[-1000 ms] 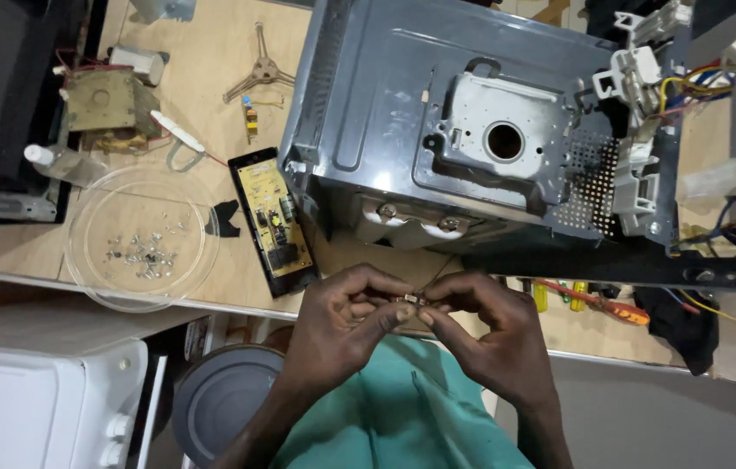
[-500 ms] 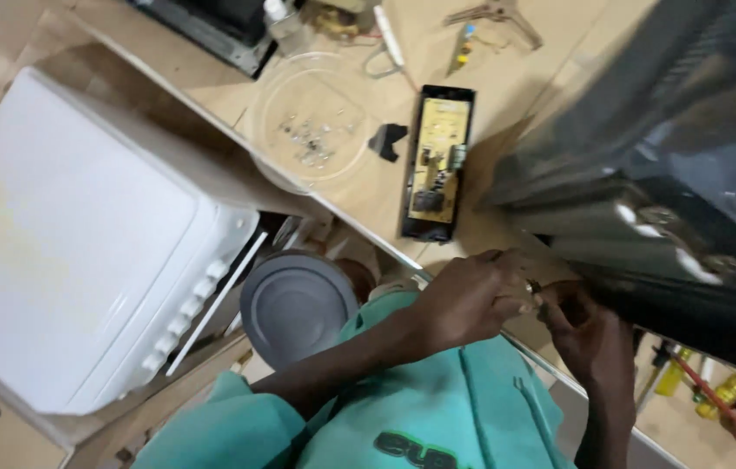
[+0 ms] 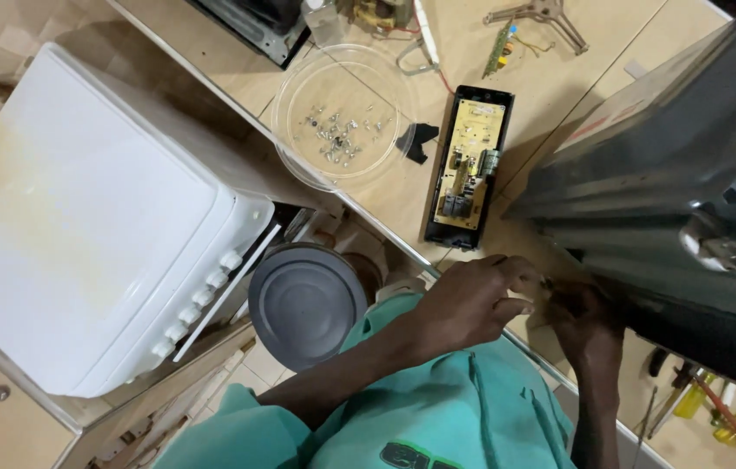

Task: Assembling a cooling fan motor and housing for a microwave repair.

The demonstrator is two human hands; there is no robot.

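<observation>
Tan counter (image 3: 550, 95) carries a dark metal casing (image 3: 672, 174) whose near edge overhangs both hands: left hand (image 3: 472, 304) and right hand (image 3: 585, 326) meet fingertip to fingertip, pinching a small part (image 3: 546, 282) between them, too tiny to identify.

Both hands, left hand (image 3: 470, 306) and right hand (image 3: 588, 328), together beside grey appliance casing (image 3: 672, 174).
</observation>
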